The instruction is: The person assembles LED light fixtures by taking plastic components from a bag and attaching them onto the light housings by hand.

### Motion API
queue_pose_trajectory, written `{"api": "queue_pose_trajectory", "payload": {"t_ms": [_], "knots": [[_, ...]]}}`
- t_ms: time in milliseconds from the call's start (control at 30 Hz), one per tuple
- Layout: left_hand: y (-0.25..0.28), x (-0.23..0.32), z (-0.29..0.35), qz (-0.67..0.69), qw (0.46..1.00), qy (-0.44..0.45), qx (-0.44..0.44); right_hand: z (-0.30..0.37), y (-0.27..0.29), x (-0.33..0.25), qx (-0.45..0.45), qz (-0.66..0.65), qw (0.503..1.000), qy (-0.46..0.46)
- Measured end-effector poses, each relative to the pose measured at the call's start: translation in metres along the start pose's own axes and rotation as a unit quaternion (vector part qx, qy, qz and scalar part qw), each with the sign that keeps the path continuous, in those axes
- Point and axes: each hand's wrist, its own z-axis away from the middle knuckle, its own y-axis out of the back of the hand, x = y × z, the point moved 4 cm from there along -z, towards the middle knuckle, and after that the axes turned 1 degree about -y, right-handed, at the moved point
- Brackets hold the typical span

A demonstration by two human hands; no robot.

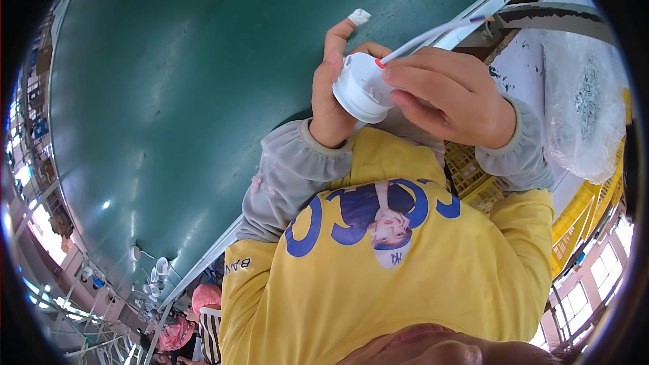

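My left hand (329,98) is closed around a white round plastic housing (360,94), its open side tilted toward my right hand. One left finger stretches up past the housing, with white tape (359,17) wrapped on its tip. A red ring (380,63) sits at the housing's upper rim. From there a white cable (433,32) runs up and to the right, ending in thin bare-looking wires. My right hand (454,91) has its fingertips pinched at the cable's base beside the red ring; the exact contact is partly hidden by the fingers.
A green work surface (182,94) with a pale metal edge (500,1) stretches under and left of my hands. At the right lie a clear plastic bag (585,105) of small parts and yellow crates (585,220). Several white round parts (161,267) and a person in pink headwear (206,296) are lower left.
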Motion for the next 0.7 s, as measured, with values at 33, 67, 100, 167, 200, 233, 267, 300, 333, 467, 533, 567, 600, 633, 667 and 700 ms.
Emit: {"api": "queue_pose_trajectory", "payload": {"t_ms": [33, 67, 100, 167, 200, 233, 267, 300, 333, 467, 533, 567, 600, 633, 667, 700], "knots": [[0.0, -0.001, 0.0, -0.011, 1.0, 0.009, -0.002, -0.001, 0.002, -0.001, 0.013, 0.02, 1.0, -0.003], [-0.002, -0.001, 0.001, -0.011, 1.0, 0.01, -0.001, -0.003, 0.002, -0.002, 0.012, 0.019, 1.0, -0.004], [-0.003, -0.002, 0.001, -0.013, 0.999, 0.016, 0.024, -0.006, 0.001, -0.004, 0.007, 0.021, 1.0, -0.006], [-0.006, -0.005, 0.0, -0.013, 0.998, 0.022, 0.05, -0.008, -0.002, -0.005, -0.001, 0.022, 1.0, -0.009], [-0.004, -0.008, -0.001, -0.015, 0.996, 0.036, 0.084, -0.007, -0.005, -0.005, -0.014, 0.019, 1.0, -0.018], [-0.003, -0.01, -0.001, -0.016, 0.992, 0.05, 0.116, -0.007, -0.006, -0.005, -0.028, 0.017, 0.999, -0.027], [0.0, -0.011, -0.001, -0.015, 0.992, 0.051, 0.116, -0.005, -0.005, -0.006, -0.028, 0.018, 0.999, -0.027], [0.001, -0.012, 0.0, -0.031, 0.994, 0.07, 0.084, -0.003, -0.004, -0.005, -0.06, 0.005, 0.998, -0.036], [0.001, -0.015, 0.0, -0.048, 0.994, 0.088, 0.053, -0.001, -0.005, -0.005, -0.091, -0.008, 0.995, -0.045], [0.002, -0.021, 0.001, -0.052, 0.989, 0.12, 0.069, 0.001, -0.006, -0.006, -0.109, 0.016, 0.993, -0.046], [0.003, -0.021, 0.0, -0.076, 0.987, 0.125, 0.059, 0.003, -0.007, -0.004, -0.119, 0.025, 0.992, -0.03], [0.003, -0.021, 0.001, -0.076, 0.988, 0.124, 0.059, 0.002, -0.007, -0.004, -0.119, 0.024, 0.992, -0.029], [0.003, -0.02, 0.001, -0.073, 0.988, 0.124, 0.056, 0.002, -0.007, -0.004, -0.121, 0.019, 0.992, -0.029], [0.002, -0.021, 0.001, -0.07, 0.988, 0.125, 0.052, 0.002, -0.007, -0.004, -0.123, 0.015, 0.992, -0.03], [0.002, -0.021, 0.001, -0.07, 0.989, 0.124, 0.052, 0.002, -0.007, -0.003, -0.124, 0.015, 0.992, -0.029], [0.002, -0.021, 0.001, -0.062, 0.988, 0.129, 0.054, 0.003, -0.008, -0.003, -0.118, 0.02, 0.993, -0.013]]}}
